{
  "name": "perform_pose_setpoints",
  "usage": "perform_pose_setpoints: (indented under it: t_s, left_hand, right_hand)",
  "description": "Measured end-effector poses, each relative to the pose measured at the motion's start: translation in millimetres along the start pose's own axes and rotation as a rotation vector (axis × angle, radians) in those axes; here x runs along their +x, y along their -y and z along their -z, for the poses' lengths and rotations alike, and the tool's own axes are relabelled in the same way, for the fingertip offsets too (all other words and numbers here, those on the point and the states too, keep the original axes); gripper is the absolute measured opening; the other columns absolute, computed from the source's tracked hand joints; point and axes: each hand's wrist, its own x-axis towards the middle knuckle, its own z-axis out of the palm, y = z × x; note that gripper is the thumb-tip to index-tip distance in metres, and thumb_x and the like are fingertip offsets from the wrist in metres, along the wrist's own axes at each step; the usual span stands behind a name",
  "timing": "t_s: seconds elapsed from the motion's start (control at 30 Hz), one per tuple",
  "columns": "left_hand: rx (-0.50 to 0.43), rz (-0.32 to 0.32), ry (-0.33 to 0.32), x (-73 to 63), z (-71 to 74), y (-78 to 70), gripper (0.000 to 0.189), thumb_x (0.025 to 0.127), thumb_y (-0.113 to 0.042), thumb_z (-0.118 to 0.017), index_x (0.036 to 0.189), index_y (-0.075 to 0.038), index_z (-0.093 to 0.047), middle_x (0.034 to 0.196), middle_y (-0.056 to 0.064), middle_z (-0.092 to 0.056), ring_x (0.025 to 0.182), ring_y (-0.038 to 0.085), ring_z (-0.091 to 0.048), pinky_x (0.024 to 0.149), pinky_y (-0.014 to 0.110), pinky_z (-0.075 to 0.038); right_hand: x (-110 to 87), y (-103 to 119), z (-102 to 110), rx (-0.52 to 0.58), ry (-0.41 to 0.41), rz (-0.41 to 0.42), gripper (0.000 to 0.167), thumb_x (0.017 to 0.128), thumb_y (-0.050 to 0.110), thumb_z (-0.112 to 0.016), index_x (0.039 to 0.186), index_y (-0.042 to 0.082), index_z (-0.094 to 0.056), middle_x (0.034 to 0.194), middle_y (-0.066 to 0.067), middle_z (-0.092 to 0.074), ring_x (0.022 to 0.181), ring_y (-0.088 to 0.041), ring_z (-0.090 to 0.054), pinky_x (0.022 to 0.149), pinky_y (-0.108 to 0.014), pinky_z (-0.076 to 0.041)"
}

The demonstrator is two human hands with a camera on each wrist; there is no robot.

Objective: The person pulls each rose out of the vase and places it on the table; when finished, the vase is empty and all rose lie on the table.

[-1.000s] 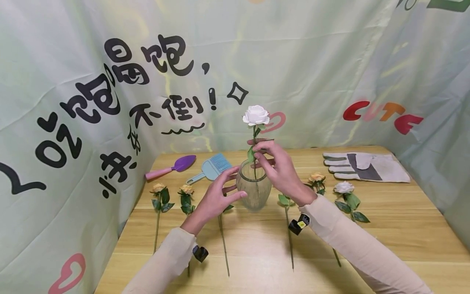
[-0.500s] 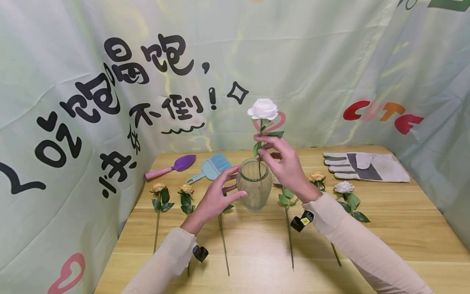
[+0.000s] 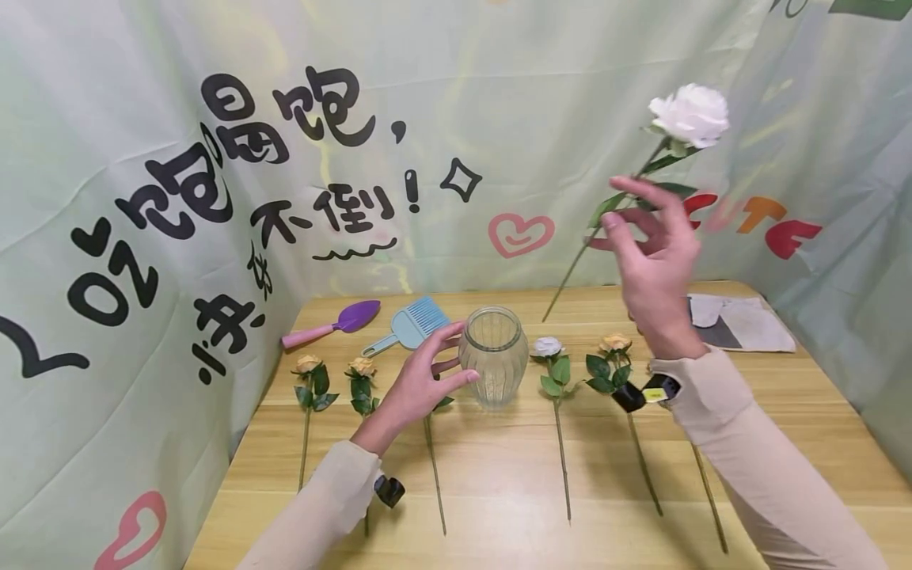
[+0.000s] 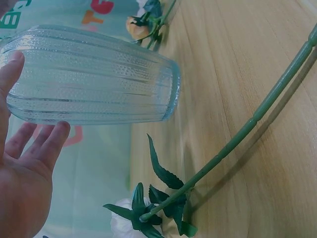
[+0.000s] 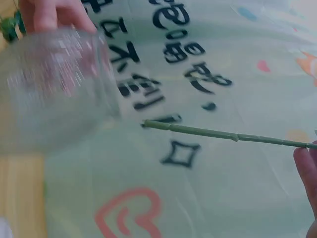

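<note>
In the head view, my right hand (image 3: 659,269) pinches the stem of a white artificial rose (image 3: 689,116), held tilted up and right of the vase. The bare stem end (image 5: 203,131) points toward the vase in the right wrist view, apart from it. A ribbed clear glass vase (image 3: 495,372) stands upright on the table. Around its left side my left hand (image 3: 420,380) holds it, thumb in front and fingers behind. The left wrist view shows thumb and fingers on opposite sides of the glass vase (image 4: 94,74). No flower is inside it.
On the wooden table (image 3: 499,491) lie a white rose (image 3: 547,347), yellow-orange roses (image 3: 307,364) and partly hidden stems (image 3: 435,475). Farther back are a purple trowel (image 3: 356,317), a blue dustpan-like tool (image 3: 412,324) and work gloves (image 3: 755,324). Printed cloth (image 3: 570,142) surrounds the table.
My right hand has drawn the white rose up out of the vase and moved it to the upper right, tilting it. The left hand and vase have stayed put.
</note>
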Motion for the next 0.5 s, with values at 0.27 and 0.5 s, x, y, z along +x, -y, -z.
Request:
perform_pose_setpoints:
  t_s: [0.27,0.5]
  left_hand:
    - [-0.006,-0.011,-0.004,0.3,-0.2,2.1,0.079,0.098,-0.028,-0.086,0.165,-0.029,-0.044,0.166,-0.002,-0.049,0.152,0.027,-0.052,0.119,0.042,-0.056]
    - [-0.011,-0.015,-0.001,1.1,0.4,1.7,0.078,0.098,-0.025,-0.085,0.165,-0.027,-0.045,0.165,-0.001,-0.050,0.151,0.026,-0.052,0.119,0.039,-0.056]
  right_hand:
    - [5.7,13.3,68.4,-0.102,0.050,-0.016,0.035,0.098,-0.015,-0.068,0.133,-0.014,-0.066,0.134,-0.017,-0.068,0.093,-0.016,-0.075,0.078,-0.027,-0.070]
    - [-8.2,24.6,150.3,-0.264,0.125,-0.197,0.040,0.097,-0.021,-0.064,0.137,-0.014,-0.064,0.136,-0.007,-0.074,0.101,-0.009,-0.076,0.073,-0.018,-0.067]
